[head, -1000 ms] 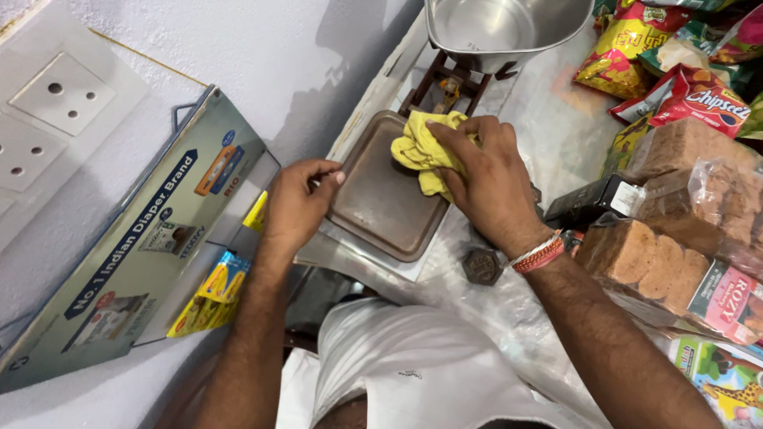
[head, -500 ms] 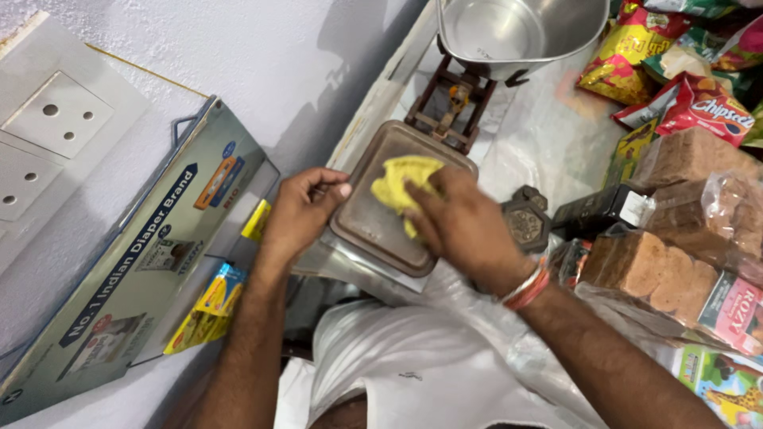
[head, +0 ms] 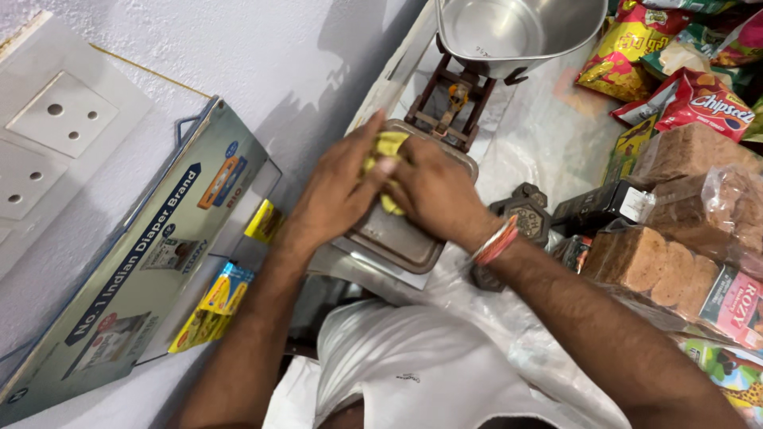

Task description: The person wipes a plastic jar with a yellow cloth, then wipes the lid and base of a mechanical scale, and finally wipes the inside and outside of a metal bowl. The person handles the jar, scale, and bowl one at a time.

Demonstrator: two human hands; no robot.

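Far to the left, white wall sockets (head: 48,135) are set into the plaster, and below them a printed display board (head: 143,262) leans along the wall with small yellow packets (head: 216,295) tucked beside it. Next comes the person's left hand (head: 338,195), fingers bent and pressed onto a yellow cloth (head: 387,151) that lies bunched on the flat brown tray (head: 393,238) of a balance scale. The right hand (head: 435,191) sits just beside it, touching the same cloth, its fingers curled down over the fabric so that most of the cloth is covered (only a yellow patch shows between the two hands, and a strip below them). Both hands grip the cloth against the tray, at the tray's far end. A red and white band (head: 494,241) circles the right wrist. Beyond the hands stands the scale's dark metal frame (head: 449,107), with a steel weighing bowl (head: 517,32) above it. Just right of the wrist rest dark metal weights (head: 528,213) on a plastic-covered counter (head: 540,135). Farthest right are wrapped brown biscuit packs (head: 660,262) and bright snack bags (head: 699,99).
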